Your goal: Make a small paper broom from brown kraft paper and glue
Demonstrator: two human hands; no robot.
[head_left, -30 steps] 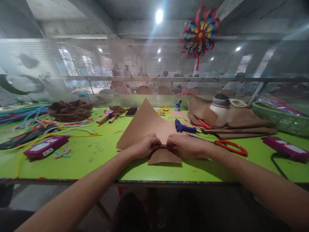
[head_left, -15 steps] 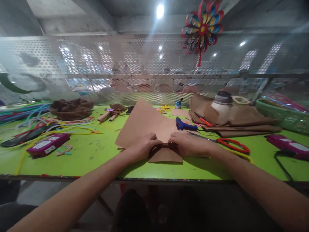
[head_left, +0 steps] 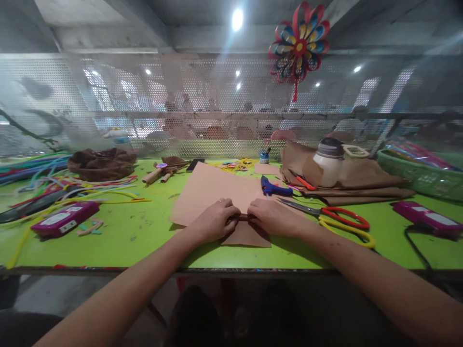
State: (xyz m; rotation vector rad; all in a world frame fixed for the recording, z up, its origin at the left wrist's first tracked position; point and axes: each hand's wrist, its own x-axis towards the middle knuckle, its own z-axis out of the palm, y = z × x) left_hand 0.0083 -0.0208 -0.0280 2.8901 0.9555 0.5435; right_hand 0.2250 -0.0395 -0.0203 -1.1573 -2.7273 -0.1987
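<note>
A sheet of brown kraft paper [head_left: 210, 190] lies on the green table [head_left: 137, 236], with a folded flap pointing toward me. My left hand [head_left: 216, 220] and my right hand [head_left: 274, 217] sit side by side on the near part of the sheet. Both hands have fingers curled and pinch a thin dark rolled edge of the paper between them. The roll itself is mostly hidden under my fingers.
Red and yellow scissors [head_left: 338, 218] and a blue glue gun [head_left: 275, 188] lie right of my hands. Further right are a white bottle [head_left: 328, 163] on folded brown paper, a green basket [head_left: 419, 177] and a magenta box [head_left: 427, 217]. Coloured pipe cleaners [head_left: 72, 188] and another magenta box [head_left: 63, 218] lie left.
The far part of the sheet, which stood up as a peak, has dropped flat onto the table. My hands stay together on the near edge.
</note>
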